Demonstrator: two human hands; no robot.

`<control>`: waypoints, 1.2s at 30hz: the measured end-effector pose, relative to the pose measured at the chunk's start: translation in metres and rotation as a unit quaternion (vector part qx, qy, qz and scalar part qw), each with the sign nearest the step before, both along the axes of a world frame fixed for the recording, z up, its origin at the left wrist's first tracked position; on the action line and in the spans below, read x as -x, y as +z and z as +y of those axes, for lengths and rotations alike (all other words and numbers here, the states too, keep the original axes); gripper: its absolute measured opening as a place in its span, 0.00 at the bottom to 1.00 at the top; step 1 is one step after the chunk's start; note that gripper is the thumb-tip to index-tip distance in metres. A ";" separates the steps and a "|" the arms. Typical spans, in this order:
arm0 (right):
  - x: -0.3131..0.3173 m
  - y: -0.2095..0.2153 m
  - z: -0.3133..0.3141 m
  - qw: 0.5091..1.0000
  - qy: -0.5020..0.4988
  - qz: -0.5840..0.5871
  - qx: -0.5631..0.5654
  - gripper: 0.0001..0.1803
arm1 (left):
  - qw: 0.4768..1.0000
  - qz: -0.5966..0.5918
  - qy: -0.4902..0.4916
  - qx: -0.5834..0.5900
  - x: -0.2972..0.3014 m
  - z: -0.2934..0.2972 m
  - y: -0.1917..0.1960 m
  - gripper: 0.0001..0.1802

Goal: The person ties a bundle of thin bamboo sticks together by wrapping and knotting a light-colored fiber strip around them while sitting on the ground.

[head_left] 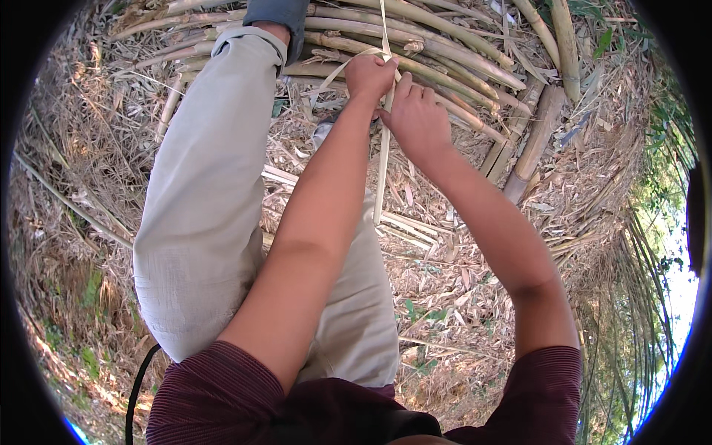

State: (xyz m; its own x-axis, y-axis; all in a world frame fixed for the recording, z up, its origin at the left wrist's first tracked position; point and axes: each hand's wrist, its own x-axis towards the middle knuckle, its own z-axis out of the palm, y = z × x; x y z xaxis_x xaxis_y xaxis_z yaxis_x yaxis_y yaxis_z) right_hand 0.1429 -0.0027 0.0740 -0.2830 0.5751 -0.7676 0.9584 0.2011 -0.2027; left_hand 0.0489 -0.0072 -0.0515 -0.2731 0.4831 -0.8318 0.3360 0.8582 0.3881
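Observation:
A bundle of cut bamboo poles (pixel 445 55) lies across the ground at the top of the view. Around it runs a pale flat strip (pixel 383 174), apparently split bamboo, with one end hanging down between my forearms. My left hand (pixel 368 77) is closed in a fist on the strip at the bundle's near edge. Just right of it, my right hand (pixel 420 122) has its fingers curled beside the strip and its thumb across it, pinching it. A loop of strip sticks out left of my left hand. The fists hide where the strip crosses itself.
My raised leg in pale trousers (pixel 200 200) ends in a dark shoe (pixel 285 18) resting on the poles. Thicker bamboo pieces (pixel 535 141) lie under the bundle's right end. Dry leaves (pixel 475 282) and split slats (pixel 408 228) litter the ground. Thin stalks (pixel 630 297) stand at the right.

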 end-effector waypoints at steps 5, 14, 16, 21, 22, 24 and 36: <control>-0.009 -0.047 -0.021 0.976 0.172 -0.100 -0.088 0.13 | 0.988 0.136 -0.072 0.004 -0.019 0.007 -0.003 0.19; -0.030 -0.045 0.026 0.987 0.127 0.085 -0.046 0.10 | 0.996 0.039 0.006 0.082 0.006 0.026 0.025 0.14; -0.033 -0.047 0.032 0.968 0.198 0.128 -0.089 0.09 | 0.996 0.036 0.022 0.079 0.006 0.027 0.022 0.14; -0.019 -0.030 0.025 0.920 0.331 0.046 -0.203 0.11 | 0.980 0.025 0.187 0.068 0.002 0.024 -0.004 0.15; -0.015 -0.024 0.020 0.904 0.354 0.005 -0.240 0.11 | 0.965 -0.005 0.250 0.085 0.000 0.023 -0.009 0.14; -0.009 -0.029 0.018 0.907 0.333 -0.013 -0.258 0.10 | 0.953 0.011 0.289 0.084 -0.003 0.024 -0.012 0.13; -0.009 -0.042 0.031 0.883 0.384 0.000 -0.269 0.11 | 0.881 -0.080 0.463 0.057 0.005 0.040 0.014 0.08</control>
State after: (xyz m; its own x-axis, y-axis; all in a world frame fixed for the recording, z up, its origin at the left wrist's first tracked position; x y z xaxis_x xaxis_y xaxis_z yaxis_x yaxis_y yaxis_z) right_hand 0.1516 0.0279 0.0319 -0.7486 0.4946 -0.4416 0.4971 0.8594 0.1199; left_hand 0.0441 0.0324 -0.0379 -0.3809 0.0269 -0.9242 -0.5792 0.7722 0.2612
